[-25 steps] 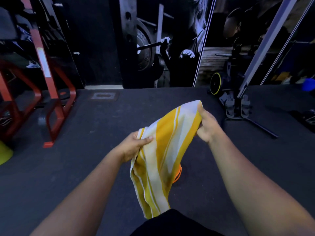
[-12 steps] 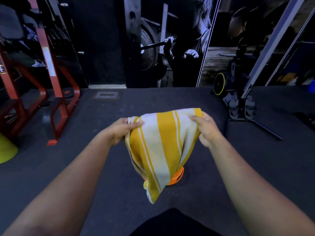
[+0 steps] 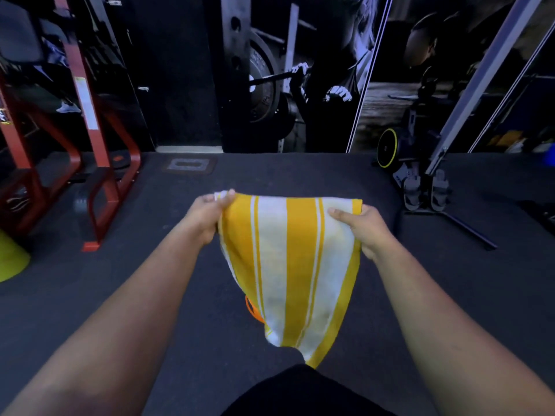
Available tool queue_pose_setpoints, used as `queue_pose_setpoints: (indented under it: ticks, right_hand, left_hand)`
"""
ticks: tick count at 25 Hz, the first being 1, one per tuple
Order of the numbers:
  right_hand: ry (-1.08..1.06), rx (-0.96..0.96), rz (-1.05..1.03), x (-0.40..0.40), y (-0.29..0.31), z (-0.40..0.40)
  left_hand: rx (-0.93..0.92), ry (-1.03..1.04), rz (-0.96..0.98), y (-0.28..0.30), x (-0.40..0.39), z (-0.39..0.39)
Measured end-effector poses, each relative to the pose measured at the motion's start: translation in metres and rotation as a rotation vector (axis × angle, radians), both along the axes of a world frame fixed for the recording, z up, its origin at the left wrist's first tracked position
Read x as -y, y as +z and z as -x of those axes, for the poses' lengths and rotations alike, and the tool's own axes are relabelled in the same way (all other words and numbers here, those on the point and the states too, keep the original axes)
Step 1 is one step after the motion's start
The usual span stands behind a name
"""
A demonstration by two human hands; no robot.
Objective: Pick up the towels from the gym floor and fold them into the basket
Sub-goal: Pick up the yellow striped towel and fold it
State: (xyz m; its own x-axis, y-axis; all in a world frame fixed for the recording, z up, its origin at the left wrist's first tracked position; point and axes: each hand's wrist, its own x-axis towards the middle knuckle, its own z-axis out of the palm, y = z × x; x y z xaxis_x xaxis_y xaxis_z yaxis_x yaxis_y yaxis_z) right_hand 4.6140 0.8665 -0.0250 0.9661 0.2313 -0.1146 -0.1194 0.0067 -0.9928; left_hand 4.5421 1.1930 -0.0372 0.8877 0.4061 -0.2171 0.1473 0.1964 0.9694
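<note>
Since a moment ago the hands have drawn apart, stretching the yellow-and-white striped cloth towel (image 3: 294, 265) flat in the air above the dark gym floor (image 3: 150, 295), left hand (image 3: 207, 216) then right hand (image 3: 365, 225) each pinching a top corner, folding apparently just begun, basket unidentified

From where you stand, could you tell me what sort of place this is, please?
It looks like a gym: a red steel rack stands on the dark rubber floor, beside a wall picture of someone lifting a barbell and an exercise machine.
</note>
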Motion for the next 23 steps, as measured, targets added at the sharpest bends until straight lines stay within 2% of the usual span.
queue_pose_setpoints:
  ticks: [1,3,4,5,6,8,9,10,11,12,13,14,15,17,18,19,21,23]
  right_hand:
    - [-0.044,0.000,-0.012,-0.002,0.003,-0.004]
    - [-0.082,-0.002,-0.132,0.000,0.009,-0.014]
    - [-0.060,-0.013,-0.236,0.004,0.011,-0.018]
    - [-0.006,-0.041,-0.296,0.011,0.010,-0.021]
    - [0.068,-0.073,-0.249,0.018,0.006,-0.022]
    - [0.241,-0.109,0.080,0.027,-0.015,-0.018]
    - [0.234,-0.092,0.158,0.028,-0.024,-0.016]
    - [0.156,-0.075,0.119,0.028,-0.031,-0.018]
    - [0.060,-0.062,0.015,0.026,-0.031,-0.019]
    - [-0.015,-0.053,-0.084,0.025,-0.027,-0.021]
    - [-0.045,-0.048,-0.143,0.025,-0.021,-0.023]
    - [-0.027,-0.046,-0.160,0.025,-0.017,-0.025]
    - [0.026,-0.050,-0.134,0.025,-0.017,-0.025]
    - [0.159,-0.022,0.065,0.022,-0.021,-0.023]
    - [0.163,0.021,0.134,0.021,-0.024,-0.024]
    - [0.096,0.066,0.140,0.020,-0.025,-0.026]
    - [-0.046,0.116,0.086,0.018,-0.025,-0.031]
    - [-0.087,0.070,0.060,0.016,-0.024,-0.036]
  left_hand:
    - [0.076,-0.050,0.085,0.003,0.002,-0.002]
    - [0.038,-0.242,-0.118,-0.001,0.011,0.001]
    - [-0.014,-0.284,-0.247,-0.007,0.015,0.004]
    - [-0.037,-0.240,-0.270,-0.006,0.019,0.004]
    - [-0.013,-0.161,-0.205,-0.002,0.021,0.001]
    - [0.113,-0.054,0.020,0.010,0.019,-0.007]
    - [0.168,-0.071,0.106,0.015,0.015,-0.008]
    - [0.175,-0.119,0.119,0.014,0.012,-0.008]
    - [0.105,-0.181,0.020,0.008,0.009,-0.006]
    - [-0.007,-0.247,-0.169,-0.002,0.009,-0.002]
    - [-0.083,-0.255,-0.334,-0.010,0.007,-0.001]
    - [-0.107,-0.183,-0.398,-0.012,0.004,-0.004]
    - [-0.083,-0.093,-0.366,-0.010,0.001,-0.009]
    - [-0.004,-0.031,-0.170,0.005,-0.004,-0.017]
    - [0.024,-0.062,-0.102,0.010,-0.004,-0.018]
    - [0.018,-0.100,-0.129,0.009,-0.006,-0.018]
    - [-0.068,-0.098,-0.433,0.001,-0.011,-0.017]
    - [-0.118,-0.002,-0.696,-0.003,-0.017,-0.021]
